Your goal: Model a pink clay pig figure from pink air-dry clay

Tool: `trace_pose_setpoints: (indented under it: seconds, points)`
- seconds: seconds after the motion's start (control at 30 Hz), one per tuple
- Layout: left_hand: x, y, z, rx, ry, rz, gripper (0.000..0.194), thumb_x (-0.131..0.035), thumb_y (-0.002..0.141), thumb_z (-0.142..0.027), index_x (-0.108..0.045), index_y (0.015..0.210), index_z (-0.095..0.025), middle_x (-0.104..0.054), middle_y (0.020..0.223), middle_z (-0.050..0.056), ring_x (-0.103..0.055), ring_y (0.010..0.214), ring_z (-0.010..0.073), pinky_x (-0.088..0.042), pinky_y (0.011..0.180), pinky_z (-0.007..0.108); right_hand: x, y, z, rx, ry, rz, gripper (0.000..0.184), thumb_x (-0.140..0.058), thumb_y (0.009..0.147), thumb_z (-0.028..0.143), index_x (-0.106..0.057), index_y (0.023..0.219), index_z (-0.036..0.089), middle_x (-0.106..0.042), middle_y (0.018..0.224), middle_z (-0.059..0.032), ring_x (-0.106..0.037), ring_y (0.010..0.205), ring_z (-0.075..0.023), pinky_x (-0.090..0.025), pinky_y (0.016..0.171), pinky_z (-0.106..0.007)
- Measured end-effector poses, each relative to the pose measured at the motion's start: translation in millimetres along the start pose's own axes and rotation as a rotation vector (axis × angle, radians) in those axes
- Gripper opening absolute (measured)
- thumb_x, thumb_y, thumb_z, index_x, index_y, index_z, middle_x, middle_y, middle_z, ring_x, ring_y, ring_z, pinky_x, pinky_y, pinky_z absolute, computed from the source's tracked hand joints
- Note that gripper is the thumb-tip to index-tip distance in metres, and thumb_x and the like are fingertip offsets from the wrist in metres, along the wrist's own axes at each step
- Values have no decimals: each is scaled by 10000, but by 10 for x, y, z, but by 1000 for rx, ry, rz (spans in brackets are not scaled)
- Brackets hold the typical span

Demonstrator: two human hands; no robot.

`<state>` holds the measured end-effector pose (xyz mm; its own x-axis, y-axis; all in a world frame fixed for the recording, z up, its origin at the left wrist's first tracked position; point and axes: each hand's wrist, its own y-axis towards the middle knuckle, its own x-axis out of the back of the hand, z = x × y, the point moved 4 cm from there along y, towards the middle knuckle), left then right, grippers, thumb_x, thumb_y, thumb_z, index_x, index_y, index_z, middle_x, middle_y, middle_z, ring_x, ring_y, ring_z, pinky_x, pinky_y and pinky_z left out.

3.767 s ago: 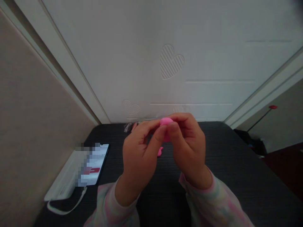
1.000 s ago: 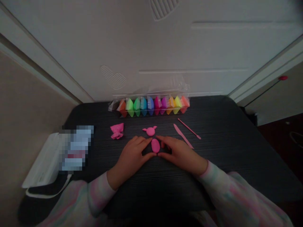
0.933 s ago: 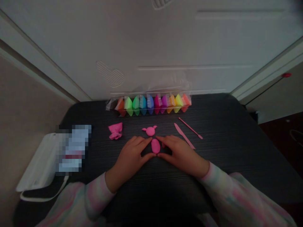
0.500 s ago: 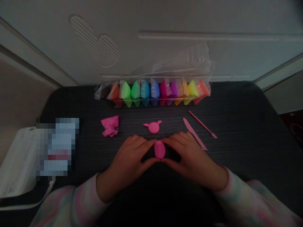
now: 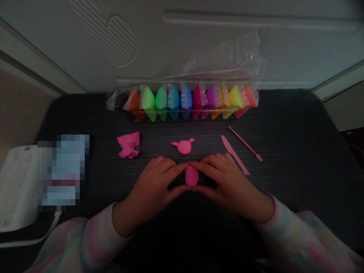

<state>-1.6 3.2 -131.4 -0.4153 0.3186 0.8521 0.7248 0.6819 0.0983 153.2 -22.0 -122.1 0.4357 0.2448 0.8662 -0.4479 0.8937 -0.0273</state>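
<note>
A pink clay oval [image 5: 192, 176] lies on the dark striped table [image 5: 298, 144]. My left hand [image 5: 152, 187] and my right hand [image 5: 230, 182] flank it, forefingers and thumbs ringed round it and touching its edges. Just beyond the oval sits a round pink clay head with two small ears [image 5: 184, 146], apart from my fingers. A crumpled pink wrapper [image 5: 129, 145] lies to the left of that head.
A clear bag with a row of coloured clay packs [image 5: 182, 102] stands at the table's far edge against a white door. Two pink plastic modelling tools [image 5: 234, 154] lie to the right. A phone [image 5: 61, 170] and a white case [image 5: 15, 187] sit at left.
3.8 s ago both hands held the pink clay up in the air. It now rests on the table with both hands round it, and the view has tilted down and moved closer.
</note>
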Motion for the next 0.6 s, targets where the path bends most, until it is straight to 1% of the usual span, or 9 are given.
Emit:
trace_pose_setpoints:
  seconds: [0.23, 0.43, 0.6]
  points:
    - [-12, 3, 2, -6, 30, 16, 392, -537, 789, -395, -502, 1112, -175, -555, 848, 35, -482, 803, 179, -394, 714, 324, -23, -2, 3, 6, -21, -5, 478, -566, 765, 409, -480, 1184, 197, -579, 985, -57, -488, 875, -206, -341, 741, -358]
    - [-15, 9, 10, -2, 33, 11, 387, -544, 784, -396, -515, 1100, -174, -563, 866, 41, -490, 813, 182, -398, 715, 328, -30, -4, 0, -8, -23, -16, 445, -542, 783, 399, -495, 1165, 178, -581, 1005, -77, -498, 872, -212, -341, 744, -363]
    - [-16, 13, 2, -2, 29, 11, 407, -537, 792, -390, -500, 1134, -172, -569, 879, 48, -491, 818, 186, -397, 715, 338, -19, 8, 6, -18, -9, -16, 433, -561, 766, 391, -509, 1142, 182, -583, 992, -68, -496, 871, -210, -337, 742, -361]
